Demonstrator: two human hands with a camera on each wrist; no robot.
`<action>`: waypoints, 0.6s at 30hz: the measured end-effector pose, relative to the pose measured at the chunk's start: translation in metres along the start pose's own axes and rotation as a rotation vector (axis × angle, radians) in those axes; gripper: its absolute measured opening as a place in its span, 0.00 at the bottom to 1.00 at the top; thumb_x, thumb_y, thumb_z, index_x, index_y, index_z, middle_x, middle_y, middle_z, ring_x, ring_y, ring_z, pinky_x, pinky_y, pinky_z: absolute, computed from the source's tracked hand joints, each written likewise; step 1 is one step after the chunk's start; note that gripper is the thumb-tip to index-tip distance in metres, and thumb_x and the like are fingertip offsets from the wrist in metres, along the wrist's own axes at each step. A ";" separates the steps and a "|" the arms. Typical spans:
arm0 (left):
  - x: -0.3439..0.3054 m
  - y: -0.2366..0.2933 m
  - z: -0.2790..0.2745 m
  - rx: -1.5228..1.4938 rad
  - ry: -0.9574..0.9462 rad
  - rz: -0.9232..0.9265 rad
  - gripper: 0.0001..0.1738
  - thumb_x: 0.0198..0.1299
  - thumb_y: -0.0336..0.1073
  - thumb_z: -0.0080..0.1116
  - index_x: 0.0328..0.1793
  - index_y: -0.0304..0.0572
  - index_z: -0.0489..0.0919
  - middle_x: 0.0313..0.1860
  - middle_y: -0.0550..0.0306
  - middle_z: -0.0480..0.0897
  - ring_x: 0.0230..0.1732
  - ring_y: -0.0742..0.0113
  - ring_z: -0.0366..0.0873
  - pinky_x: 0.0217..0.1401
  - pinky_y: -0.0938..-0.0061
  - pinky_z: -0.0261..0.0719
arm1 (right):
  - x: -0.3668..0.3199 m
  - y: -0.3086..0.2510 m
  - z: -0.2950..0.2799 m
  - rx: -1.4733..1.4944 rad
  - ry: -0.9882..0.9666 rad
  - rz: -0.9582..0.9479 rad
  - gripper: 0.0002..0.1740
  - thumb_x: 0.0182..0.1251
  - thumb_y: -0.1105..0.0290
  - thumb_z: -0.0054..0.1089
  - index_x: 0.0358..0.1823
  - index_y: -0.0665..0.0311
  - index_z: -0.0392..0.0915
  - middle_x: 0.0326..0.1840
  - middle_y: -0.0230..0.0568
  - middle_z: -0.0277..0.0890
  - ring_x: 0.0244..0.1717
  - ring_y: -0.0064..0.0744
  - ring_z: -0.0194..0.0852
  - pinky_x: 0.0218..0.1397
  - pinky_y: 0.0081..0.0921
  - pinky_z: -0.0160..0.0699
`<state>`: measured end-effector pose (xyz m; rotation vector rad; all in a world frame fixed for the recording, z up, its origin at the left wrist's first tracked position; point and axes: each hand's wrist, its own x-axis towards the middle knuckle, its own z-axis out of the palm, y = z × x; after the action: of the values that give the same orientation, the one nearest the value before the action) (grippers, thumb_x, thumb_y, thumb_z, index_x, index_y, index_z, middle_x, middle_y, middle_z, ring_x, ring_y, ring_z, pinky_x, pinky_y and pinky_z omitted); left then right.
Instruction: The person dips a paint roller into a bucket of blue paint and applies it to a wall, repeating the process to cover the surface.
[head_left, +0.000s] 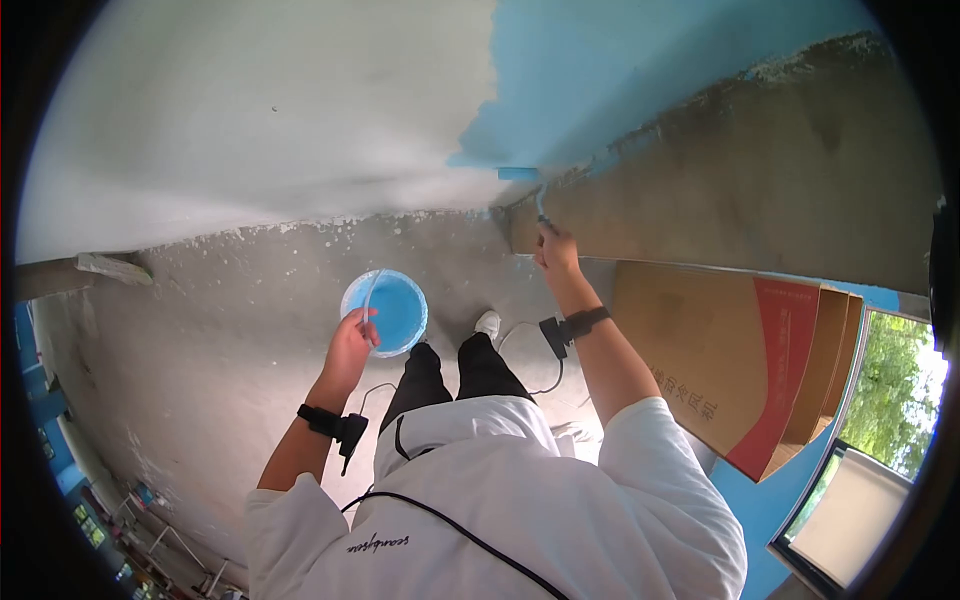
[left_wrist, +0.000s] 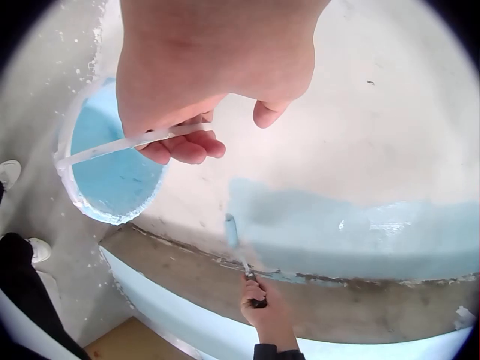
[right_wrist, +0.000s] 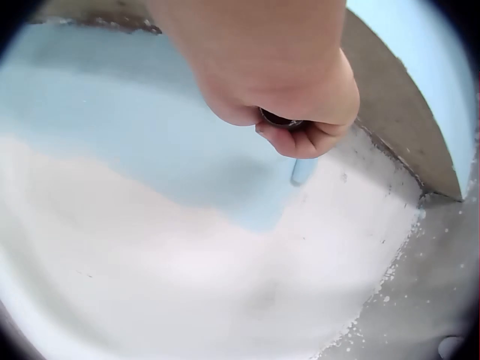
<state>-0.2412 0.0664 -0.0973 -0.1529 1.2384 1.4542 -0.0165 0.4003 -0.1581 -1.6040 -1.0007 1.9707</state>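
Observation:
My right hand [head_left: 556,248] grips the dark handle of a small paint roller, its blue sleeve [head_left: 517,174] against the white wall at the lower edge of a light-blue painted patch [head_left: 570,90]. In the right wrist view the fingers of that hand [right_wrist: 300,112] curl round the handle, and the roller's tip [right_wrist: 301,172] shows beyond them. My left hand [head_left: 350,345] holds the pale bail handle [left_wrist: 97,152] of a bucket [head_left: 345,300] of light-blue paint, fingers hooked under it in the left wrist view. The bucket hangs or stands beside my left leg.
A brown concrete ledge [head_left: 720,170] runs along the wall's right side. Below it leans a large cardboard box [head_left: 690,350] with a red band, near a window [head_left: 890,390]. White paint spots dot the grey floor [head_left: 230,310]. A thin board [head_left: 115,267] lies at far left.

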 end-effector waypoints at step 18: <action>-0.006 -0.002 0.009 0.014 -0.033 -0.014 0.21 0.70 0.44 0.46 0.57 0.33 0.71 0.29 0.59 0.70 0.35 0.66 0.69 0.47 0.71 0.67 | 0.008 0.011 -0.016 0.012 0.089 -0.101 0.15 0.74 0.64 0.54 0.29 0.64 0.70 0.15 0.30 0.62 0.11 0.22 0.58 0.13 0.24 0.54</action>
<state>-0.2331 0.0685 -0.0904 -0.1275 1.2179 1.4300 -0.0018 0.4026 -0.1731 -1.5880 -1.0132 1.8190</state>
